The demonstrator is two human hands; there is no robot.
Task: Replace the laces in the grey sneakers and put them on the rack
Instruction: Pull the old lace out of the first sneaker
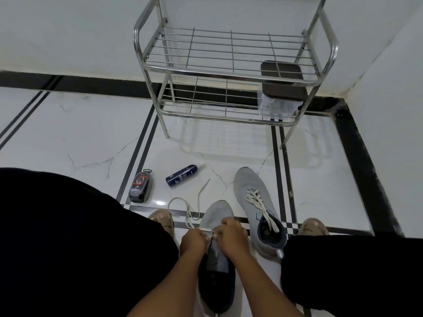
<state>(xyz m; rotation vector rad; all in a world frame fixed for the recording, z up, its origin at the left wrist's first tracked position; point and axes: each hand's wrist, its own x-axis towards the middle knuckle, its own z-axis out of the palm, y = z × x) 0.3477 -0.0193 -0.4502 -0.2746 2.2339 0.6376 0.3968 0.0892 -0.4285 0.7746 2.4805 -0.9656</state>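
A: What did the person sit over?

B: A glossy white marble-look floor (pixel 87 133) with black inlay lines, meeting pale walls in a corner at about one o'clock. A steel wire rack (pixel 231 72) stood at twelve o'clock against the wall, and a dark-lidded box (pixel 282 80) sat on its lower shelf at the right end.

A: Where was there open room?

B: Bare floor lay at ten o'clock and between the rack's legs and the shoes.

A: And the sneakers?

B: One grey sneaker (pixel 217 216) lay at six o'clock between the knees. The left hand (pixel 194 240) and right hand (pixel 232 234) met over its tongue, fingers curled and pinching a white lace (pixel 190 213) whose loose end trailed toward eleven o'clock. The second grey sneaker (pixel 256 202) lay just beside it at four o'clock, laced.

A: Any writing?

B: A dark blue spray can (pixel 182 175) and a black polish pack (pixel 140 187) lay at eleven o'clock; their labels were too blurred to read.
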